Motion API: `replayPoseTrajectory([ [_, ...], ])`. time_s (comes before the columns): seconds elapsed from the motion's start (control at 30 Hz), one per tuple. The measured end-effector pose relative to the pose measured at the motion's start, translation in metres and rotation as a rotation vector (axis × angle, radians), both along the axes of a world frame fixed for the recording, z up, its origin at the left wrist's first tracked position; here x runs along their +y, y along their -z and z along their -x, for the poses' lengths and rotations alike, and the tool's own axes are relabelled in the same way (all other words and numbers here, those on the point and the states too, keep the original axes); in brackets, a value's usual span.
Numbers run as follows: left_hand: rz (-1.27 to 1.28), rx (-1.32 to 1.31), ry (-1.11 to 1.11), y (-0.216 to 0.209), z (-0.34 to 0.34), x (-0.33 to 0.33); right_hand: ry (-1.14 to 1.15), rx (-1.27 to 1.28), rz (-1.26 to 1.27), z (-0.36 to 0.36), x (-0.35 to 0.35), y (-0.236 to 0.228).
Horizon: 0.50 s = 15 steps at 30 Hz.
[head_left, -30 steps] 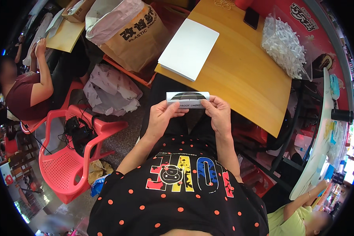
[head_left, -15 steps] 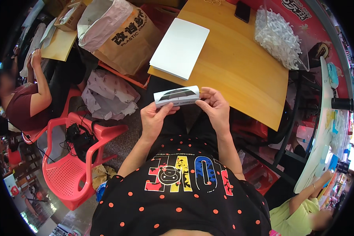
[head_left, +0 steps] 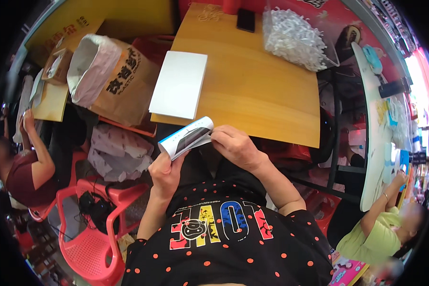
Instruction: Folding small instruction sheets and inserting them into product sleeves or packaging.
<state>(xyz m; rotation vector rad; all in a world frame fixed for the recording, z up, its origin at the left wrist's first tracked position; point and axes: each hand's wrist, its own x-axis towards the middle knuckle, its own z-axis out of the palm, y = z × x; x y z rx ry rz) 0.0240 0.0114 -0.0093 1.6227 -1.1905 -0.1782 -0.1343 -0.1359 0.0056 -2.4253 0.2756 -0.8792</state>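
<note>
Above my lap I hold a curled printed paper sheet (head_left: pixel 188 135), white with a blue edge and a dark umbrella picture. My left hand (head_left: pixel 166 172) grips its lower left end, thumb and fingers closed on it. At its right end my right hand (head_left: pixel 236 145) pinches the edge with bent fingers. The sheet is tilted, right end higher. Just beyond it a stack of white paper (head_left: pixel 178 85) lies on the near left part of the wooden table (head_left: pixel 252 90).
A clear bag of white strips (head_left: pixel 295 40) and a black phone (head_left: pixel 246 20) lie at the table's far side. Left stand a big brown paper sack (head_left: pixel 124 86) and a red plastic chair (head_left: pixel 88 238). People sit at both sides, one in a yellow-green top (head_left: pixel 372 236).
The sheet has turned, its left end now lower and nearer me, and it curls more. My right hand has rolled over, its back now showing. The whole view has shifted.
</note>
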Motion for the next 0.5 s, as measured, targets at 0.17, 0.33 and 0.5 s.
replayPoseTrajectory([
  [0.17,0.031,-0.141,0.049,-0.02,0.004,-0.008,0.023,0.025,0.018,0.004,-0.004,-0.006],
  [0.33,0.035,-0.171,0.032,-0.03,0.015,-0.014,0.064,0.051,0.038,0.008,-0.005,-0.007],
  [0.5,0.051,-0.185,0.054,-0.029,0.012,-0.013,0.086,-0.027,0.031,0.009,-0.002,-0.008],
])
